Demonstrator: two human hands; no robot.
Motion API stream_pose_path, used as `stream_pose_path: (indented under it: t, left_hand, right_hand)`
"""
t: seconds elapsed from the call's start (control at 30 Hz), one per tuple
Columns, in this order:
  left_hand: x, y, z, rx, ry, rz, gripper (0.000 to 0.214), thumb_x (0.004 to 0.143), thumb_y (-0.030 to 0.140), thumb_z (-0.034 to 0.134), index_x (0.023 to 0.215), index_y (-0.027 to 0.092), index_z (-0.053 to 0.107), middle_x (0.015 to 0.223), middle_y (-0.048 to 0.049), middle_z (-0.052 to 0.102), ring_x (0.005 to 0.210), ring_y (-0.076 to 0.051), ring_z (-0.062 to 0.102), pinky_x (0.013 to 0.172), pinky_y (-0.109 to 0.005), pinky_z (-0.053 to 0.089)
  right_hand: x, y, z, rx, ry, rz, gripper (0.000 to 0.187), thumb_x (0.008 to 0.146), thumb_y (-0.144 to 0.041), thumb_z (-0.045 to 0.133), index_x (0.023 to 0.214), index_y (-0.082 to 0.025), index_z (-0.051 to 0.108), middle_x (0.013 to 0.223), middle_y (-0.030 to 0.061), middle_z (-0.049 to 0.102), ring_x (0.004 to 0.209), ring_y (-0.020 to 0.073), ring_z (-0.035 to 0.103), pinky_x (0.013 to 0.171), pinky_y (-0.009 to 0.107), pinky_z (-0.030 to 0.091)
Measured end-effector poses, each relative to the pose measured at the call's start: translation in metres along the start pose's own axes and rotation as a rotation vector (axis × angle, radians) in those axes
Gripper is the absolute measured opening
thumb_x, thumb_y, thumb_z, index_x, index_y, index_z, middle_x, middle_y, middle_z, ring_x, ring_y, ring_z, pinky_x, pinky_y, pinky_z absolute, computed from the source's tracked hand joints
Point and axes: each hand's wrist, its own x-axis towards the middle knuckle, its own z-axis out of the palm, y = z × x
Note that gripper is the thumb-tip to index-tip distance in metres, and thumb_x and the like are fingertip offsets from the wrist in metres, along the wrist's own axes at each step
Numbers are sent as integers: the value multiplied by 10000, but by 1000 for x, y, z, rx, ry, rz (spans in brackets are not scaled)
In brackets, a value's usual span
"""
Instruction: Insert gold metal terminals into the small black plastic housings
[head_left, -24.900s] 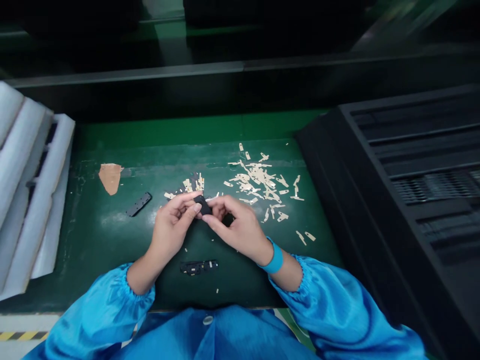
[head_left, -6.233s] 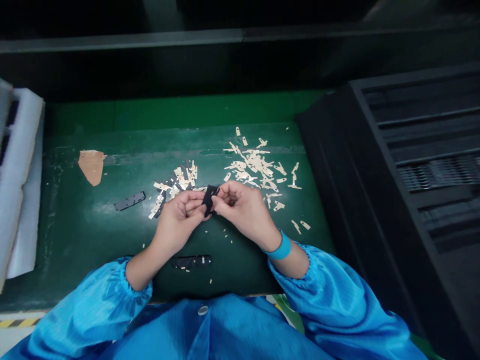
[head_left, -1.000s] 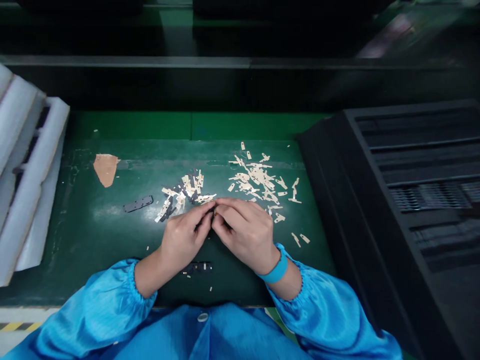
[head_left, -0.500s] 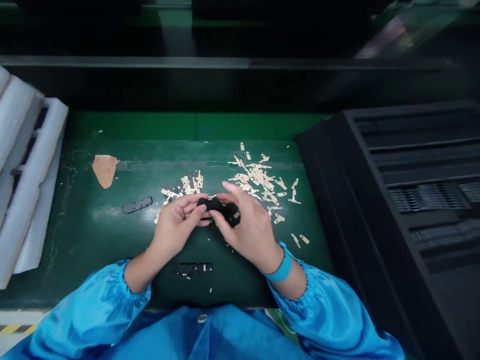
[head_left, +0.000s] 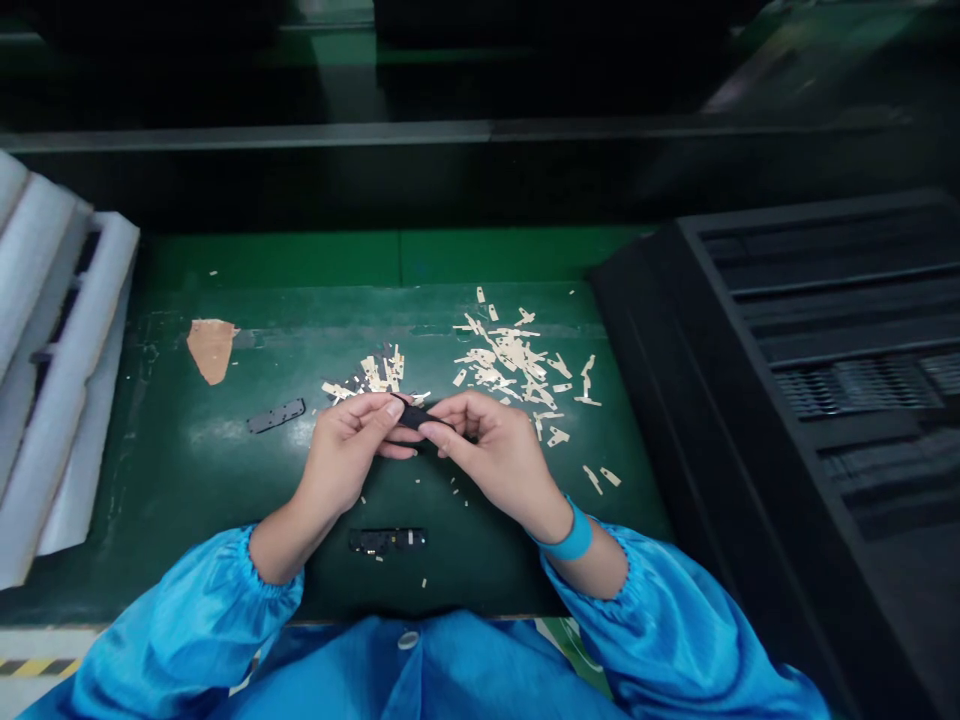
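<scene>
Both hands meet over the middle of the green mat (head_left: 187, 470), a little above it. My left hand (head_left: 346, 452) and my right hand (head_left: 491, 450) pinch a small black flat part (head_left: 415, 414) between thumbs and fingertips. Close to my body lies another black part (head_left: 387, 541) with small pale contacts. A third black strip (head_left: 277, 415) with holes lies to the left. Just beyond my left fingers is a small heap of tan and dark scraps (head_left: 373, 376). A wider scatter of tan peeled bits (head_left: 517, 365) lies beyond my right hand.
A stack of black trays (head_left: 817, 400) fills the right side. White foam trays (head_left: 52, 350) lean at the left edge. A torn brown patch (head_left: 212, 347) marks the mat at the far left. A dark rail (head_left: 375, 135) runs across the back.
One second ago both hands were pressed down on the mat with fingers together; they have since lifted the black part and now hold it edge-on between the fingertips.
</scene>
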Motion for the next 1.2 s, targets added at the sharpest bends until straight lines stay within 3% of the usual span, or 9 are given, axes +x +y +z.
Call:
stream_pose_path:
  t: [0.1,0.23,0.4,0.63,0.87,1.0,1.2]
  left_hand:
    - [2,1,-2,-41,-35,-16,430,875,534,751,1066,150,747,822,-67,805,782,-228,807,624,-243,664]
    - [3,1,-2,-47,-24,-27,440,791,463,851,1079,147,744,844,-66,814,812,-232,808,691,-267,677]
    - [-1,-2,1,63,-15,27,373,788,428,854,1005,144,747,836,-56,814,775,-211,803,714,-280,681]
    - [-9,-5,6,204,-54,143,225,872,331,768,1026,168,751,944,-51,827,863,-197,804,851,-306,674]
    - [-6,0,4,82,-112,3,285,817,365,815,988,148,746,846,-44,821,759,-186,804,715,-250,677]
    - [-4,1,3,71,-126,-42,288,812,353,819,997,144,750,801,-40,813,735,-186,803,686,-240,674]
    - [-7,-5,3,199,-49,114,239,877,329,757,1047,162,752,894,-48,824,812,-198,807,772,-282,681]
  right_hand:
    - [4,1,-1,114,-30,64,217,845,-381,782,884,-192,683,686,-12,702,563,111,635,539,235,535]
    - [5,2,-1,64,-20,49,181,865,-354,763,883,-192,685,699,-10,698,575,111,630,546,235,534]
    - [3,0,-1,-217,49,-172,98,878,-238,730,970,-215,704,886,28,721,769,157,691,724,298,591]
    - [0,-3,1,-336,87,-363,104,965,-163,610,906,-214,679,841,23,683,751,146,647,702,287,550]
    - [2,1,4,-342,41,-522,116,994,-141,569,962,-215,653,908,58,696,881,177,676,767,322,562]
    - [2,0,2,-372,56,-446,121,998,-167,564,938,-226,649,888,45,690,828,172,666,732,317,558]
    - [2,-4,-1,-316,127,-311,75,956,-197,640,1005,-229,685,888,20,703,728,139,659,697,286,569]
